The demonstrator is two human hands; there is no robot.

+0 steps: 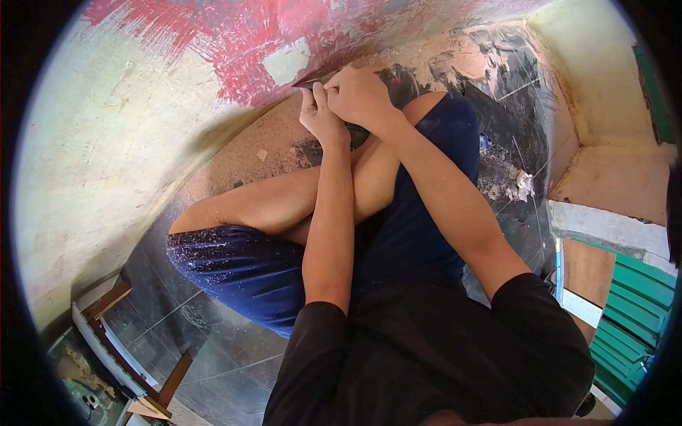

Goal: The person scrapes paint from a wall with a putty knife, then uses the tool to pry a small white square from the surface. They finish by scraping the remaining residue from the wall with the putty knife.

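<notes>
A thin, dark scraper blade reaches from my hands to the wall, its tip close to the red paint's lower edge. My right hand is closed around its near end, so most of the handle is hidden. My left hand sits just beside it, fingers curled and pressed against the blade. Streaky red paint covers the upper part of the wall, with a bare pale patch near the blade tip.
I sit cross-legged on dark floor tiles strewn with reddish dust. A crumpled white scrap lies on the right. Wooden framing stands at lower left, and green slatted panels at lower right.
</notes>
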